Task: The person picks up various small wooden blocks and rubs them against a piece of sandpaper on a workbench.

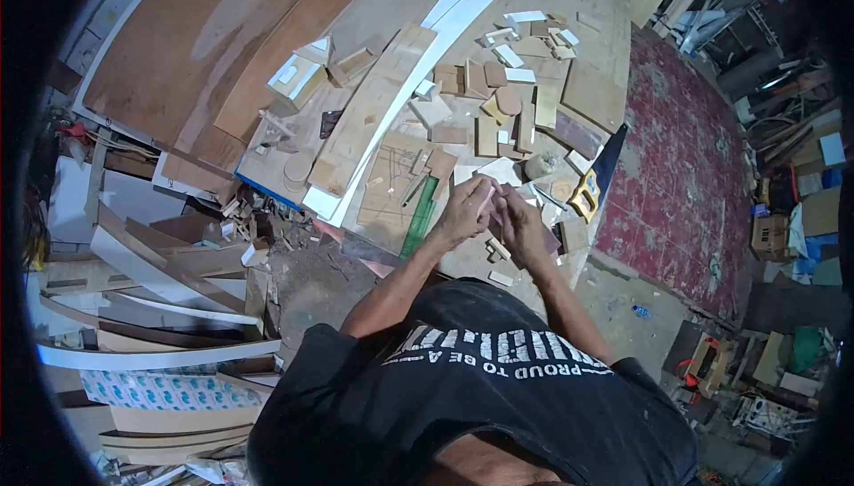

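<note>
My left hand (469, 212) and my right hand (522, 226) meet over the near edge of the workbench. Both sets of fingers are closed around a small pinkish piece (490, 200), mostly hidden, whose kind I cannot make out. Left of my left hand lies a green ruler (418, 219) on a board with pencil lines. Just beyond my right hand stands a jar (540, 164) with pale contents. To its right rests a handsaw (587, 194) with a yellow and black handle. Small wood offcuts (500, 249) lie between my forearms.
Wooden blocks (487, 135) are scattered across the workbench (356, 10). A long white strip (391, 117) runs beside a plank (378, 104). Curved panels (160, 354) are stacked at the left. Red flooring (663, 157) lies to the right, and tools and boxes (769, 235) crowd the far right.
</note>
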Available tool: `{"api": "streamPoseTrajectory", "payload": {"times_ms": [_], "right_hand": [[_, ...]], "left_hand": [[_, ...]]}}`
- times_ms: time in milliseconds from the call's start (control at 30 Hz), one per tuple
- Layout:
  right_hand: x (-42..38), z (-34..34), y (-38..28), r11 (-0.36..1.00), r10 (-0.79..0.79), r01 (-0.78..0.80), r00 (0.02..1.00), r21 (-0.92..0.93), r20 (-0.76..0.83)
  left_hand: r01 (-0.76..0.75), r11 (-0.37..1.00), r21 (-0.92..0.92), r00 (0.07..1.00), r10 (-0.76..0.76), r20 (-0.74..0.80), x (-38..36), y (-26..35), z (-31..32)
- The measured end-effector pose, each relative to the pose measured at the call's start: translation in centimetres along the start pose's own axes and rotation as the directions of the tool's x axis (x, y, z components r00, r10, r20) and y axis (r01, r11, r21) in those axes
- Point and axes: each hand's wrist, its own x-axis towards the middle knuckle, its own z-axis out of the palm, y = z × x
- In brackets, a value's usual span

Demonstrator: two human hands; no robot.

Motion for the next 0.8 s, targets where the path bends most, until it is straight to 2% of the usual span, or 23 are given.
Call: {"api": "streamPoseTrajectory", "payload": {"times_ms": [33, 67, 133, 167, 200, 233, 267, 300, 333, 367, 400, 433, 467, 500, 533, 567, 600, 633, 667, 700, 733, 767, 800], "right_hand": [[-0.2, 0.4, -0.4, 1.0, -0.017, 0.017, 0.998, 0.002, -0.056], [-0.4, 0.0, -0.6, 0.991, -0.1, 0.101, 0.995, -0.086, 0.015], [-0.2, -2.2, -3.4, 0.959, -0.035, 0.084, 0.983, -0.271, 0.182], [0.0, -2.6, -2.5, 0.965, -0.102, 0.152, 0.968, -0.212, 0.229], [0.6, -2.8, -1.3, 0.964, -0.172, 0.219, 0.948, -0.154, 0.268], [0.6, -2.2, -0.9, 0.972, -0.162, 0.191, 0.967, -0.136, 0.198], [-0.1, -1.3, -0.4, 0.973, -0.154, 0.184, 0.968, -0.142, 0.198], [-0.5, -0.3, 0.0, 0.991, -0.093, 0.104, 0.988, -0.083, 0.121], [-0.5, 0.3, -0.4, 0.999, -0.031, 0.032, 0.999, -0.019, 0.044], [-0.6, 0.5, -0.7, 0.993, -0.106, 0.105, 0.994, -0.057, -0.02], [-0.2, 0.0, -1.0, 0.993, -0.103, 0.101, 0.994, -0.061, -0.033], [0.2, -0.6, -1.3, 0.988, -0.122, 0.127, 0.991, -0.091, 0.055], [0.7, -1.5, -1.5, 0.981, -0.137, 0.154, 0.98, -0.12, 0.146], [1.5, -3.0, -2.3, 0.994, 0.009, 0.016, 0.975, -0.107, 0.224], [1.6, -2.6, -2.7, 0.995, 0.04, -0.024, 0.984, -0.096, 0.172], [1.3, -2.0, -3.5, 0.995, 0.005, 0.007, 0.993, -0.102, 0.117], [1.5, -1.5, -4.3, 0.992, -0.048, 0.054, 0.997, -0.111, 0.056], [1.5, -1.4, -5.5, 0.945, -0.09, 0.106, 0.994, -0.311, 0.064], [1.1, -1.4, -5.3, 0.947, -0.077, 0.092, 0.995, -0.309, 0.06], [1.2, -1.5, -4.6, 0.975, -0.028, 0.034, 0.999, -0.222, 0.027], [1.6, -1.9, -4.8, 0.991, 0.025, -0.024, 1.0, -0.129, 0.001], [1.7, -2.9, -4.9, 0.989, 0.012, -0.028, 0.994, -0.143, -0.112], [2.1, -4.5, -5.7, 0.99, 0.021, -0.037, 0.993, -0.138, -0.113]], "left_hand": [[0.011, 0.998, -0.057, 1.0, -0.011, -0.005, -0.2, 0.0, -0.3], [0.01, 0.999, -0.051, 1.0, -0.01, 0.004, 0.1, -0.8, -0.4], [-0.372, 0.885, 0.281, 0.927, 0.366, 0.077, 0.6, -4.5, -1.5], [-0.509, 0.758, 0.408, 0.847, 0.525, 0.083, 1.3, -6.4, -2.2], [-0.509, 0.76, 0.404, 0.849, 0.521, 0.091, 0.9, -5.5, -2.0], [-0.288, 0.937, 0.198, 0.958, 0.286, 0.037, 0.1, -3.5, -1.5], [-0.02, 0.999, -0.025, 0.999, 0.021, 0.04, -0.6, -2.0, -1.2], [0.053, 0.995, -0.082, 0.997, -0.048, 0.063, -0.5, -1.0, -1.3], [0.047, 0.996, -0.081, 0.997, -0.041, 0.072, -0.6, -0.6, -1.2], [0.07, 0.99, -0.121, 0.997, -0.067, 0.031, -0.8, -0.3, -1.0], [0.1, 0.982, -0.159, 0.995, -0.103, -0.008, -1.0, -0.3, -0.9], [0.0, 0.999, -0.04, 1.0, 0.001, 0.018, -0.7, -0.9, -0.9], [0.011, 0.999, -0.039, 1.0, -0.01, 0.029, -0.6, -1.5, -1.3], [0.066, 0.986, -0.153, 0.996, -0.057, 0.063, -0.9, 0.2, -0.8], [0.126, 0.956, -0.266, 0.99, -0.104, 0.097, -1.2, 1.2, -0.5], [0.166, 0.91, -0.381, 0.986, -0.159, 0.049, -0.6, 1.0, -0.7], [0.157, 0.913, -0.375, 0.988, -0.147, 0.055, 0.2, 0.6, -1.1], [0.032, 0.972, -0.233, 0.999, -0.033, -0.001, 0.8, 0.1, -1.5], [-0.075, 0.994, -0.084, 0.997, 0.072, -0.043, 0.7, -0.9, -1.9], [0.073, 0.973, -0.219, 0.997, -0.067, 0.033, -0.4, 0.9, -1.5], [0.08, 0.973, -0.218, 0.997, -0.074, 0.034, -0.5, 1.0, -2.2], [0.11, 0.939, -0.327, 0.994, -0.096, 0.059, -0.6, 1.0, -2.8], [0.129, 0.894, -0.43, 0.991, -0.102, 0.086, -0.4, 1.3, -3.4]]}}
